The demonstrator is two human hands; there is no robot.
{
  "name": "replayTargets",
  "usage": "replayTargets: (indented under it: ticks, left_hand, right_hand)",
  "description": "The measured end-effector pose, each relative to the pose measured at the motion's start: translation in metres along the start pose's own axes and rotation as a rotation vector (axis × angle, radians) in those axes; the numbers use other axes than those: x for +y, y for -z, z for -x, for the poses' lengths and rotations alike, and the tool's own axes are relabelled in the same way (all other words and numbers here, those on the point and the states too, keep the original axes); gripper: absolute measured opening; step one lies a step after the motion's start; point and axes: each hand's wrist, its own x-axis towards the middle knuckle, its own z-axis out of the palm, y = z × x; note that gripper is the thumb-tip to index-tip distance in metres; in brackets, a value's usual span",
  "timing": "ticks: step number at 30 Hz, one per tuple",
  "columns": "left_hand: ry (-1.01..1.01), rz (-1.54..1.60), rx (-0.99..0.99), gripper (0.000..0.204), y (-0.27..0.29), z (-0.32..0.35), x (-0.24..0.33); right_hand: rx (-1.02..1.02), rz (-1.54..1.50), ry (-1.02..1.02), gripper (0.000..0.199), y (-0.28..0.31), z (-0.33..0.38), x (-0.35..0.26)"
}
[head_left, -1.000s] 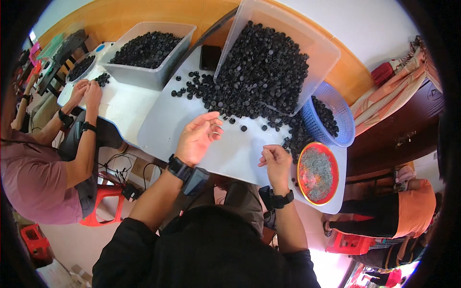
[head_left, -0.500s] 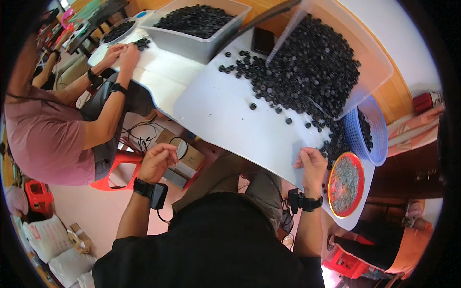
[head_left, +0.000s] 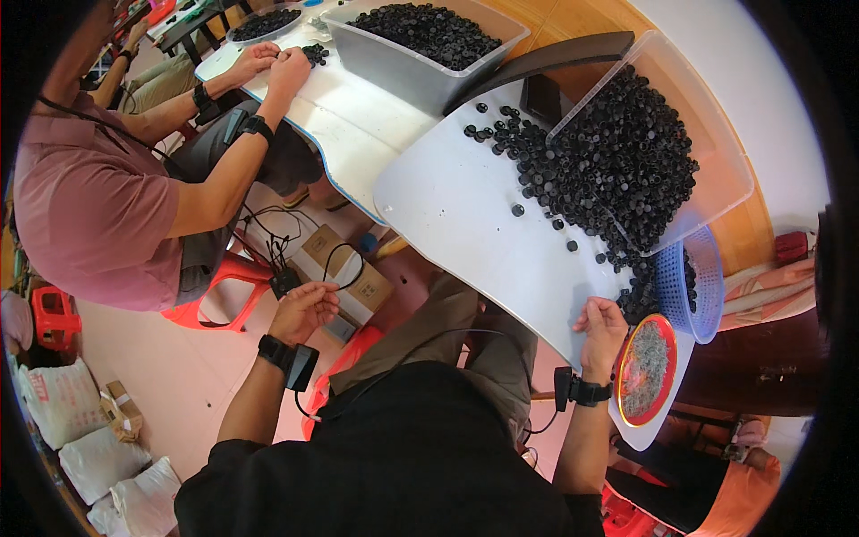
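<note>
**Loose black caps at far right, metal bits close by in a red dish**

Head view, the only one. Heap of caps inside an apparently tipped clear bin and out across the white table, strays toward the left; more in a blue basket at right.

Left hand: off the table, to its left, near a cardboard box on the floor; fingers loosely half-curled, nothing visible in grasp. Right hand: at the near edge, just left of the dish; fingers bent in toward thumb. Cannot tell of anything small pinched in either.

Handling, by judgement. Caps: light, fairly stiff, probably smooth, prone to roll; best taken singly by the rim, thumb against forefinger. Metal bits: thin, apt to tangle or scatter; pick from the top.

Against a second ago: shift of left hand from over the table to beyond its near edge; right hand still beside the dish. Table farther right in view. Spill much the same.
</note>
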Motion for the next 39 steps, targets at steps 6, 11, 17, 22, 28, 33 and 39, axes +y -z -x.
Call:
replayTargets:
  ticks: [6, 11, 17, 22, 28, 33, 39]
  left_hand:
    - [0.009, 0.095, 0.094, 0.024, 0.004, -0.008, 0.004]
    - [0.081, 0.214, 0.208, 0.023, 0.017, -0.024, -0.011]
    - [0.124, 0.318, 0.263, 0.018, 0.034, -0.045, -0.033]
    - [0.222, 0.388, 0.299, 0.016, 0.04, -0.067, -0.05]
    - [0.364, 0.384, 0.276, 0.014, 0.031, -0.092, -0.048]
    - [0.244, 0.277, 0.032, 0.015, -0.04, -0.072, -0.011]
    - [0.27, -0.098, -0.26, 0.016, -0.14, -0.046, 0.02]
  right_hand:
    - [-0.01, -0.013, 0.027, 0.007, -0.002, 0.002, -0.001]
    - [0.018, -0.001, 0.001, 0.005, -0.002, 0.001, -0.001]
    - [0.026, 0.017, -0.02, 0.004, -0.003, 0.004, -0.002]
    - [0.0, 0.014, 0.003, 0.006, -0.003, 0.004, -0.005]
    - [0.081, 0.03, 0.016, 0.006, -0.004, 0.007, -0.008]
    - [0.036, -0.037, 0.025, 0.009, -0.011, 0.006, -0.002]
    - [0.038, 0.041, -0.065, 0.007, -0.011, 0.015, -0.017]
